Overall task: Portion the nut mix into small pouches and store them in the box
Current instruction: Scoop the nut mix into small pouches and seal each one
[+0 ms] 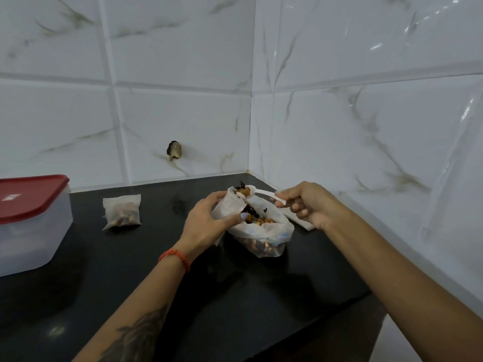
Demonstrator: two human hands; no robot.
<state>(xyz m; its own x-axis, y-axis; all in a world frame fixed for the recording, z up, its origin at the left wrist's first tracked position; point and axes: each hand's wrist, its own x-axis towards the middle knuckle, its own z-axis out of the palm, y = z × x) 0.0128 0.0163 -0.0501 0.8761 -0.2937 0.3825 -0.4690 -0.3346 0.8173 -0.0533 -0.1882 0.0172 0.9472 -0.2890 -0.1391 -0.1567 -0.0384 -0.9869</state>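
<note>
My left hand (206,220) grips a small translucent pouch (230,205) held open above the big bag of nut mix (264,239) on the black counter. My right hand (305,205) pinches the handle of a white plastic spoon (261,193), whose bowl carries nuts and dark pieces at the pouch's mouth. A filled small pouch (122,210) lies on the counter to the left. The translucent box with a red lid (28,220) stands shut at the far left.
The black counter (156,270) sits in a corner of white marble-patterned tiled walls. More flat white pouches (300,220) lie under my right hand near the right wall. The counter's front edge drops off at lower right.
</note>
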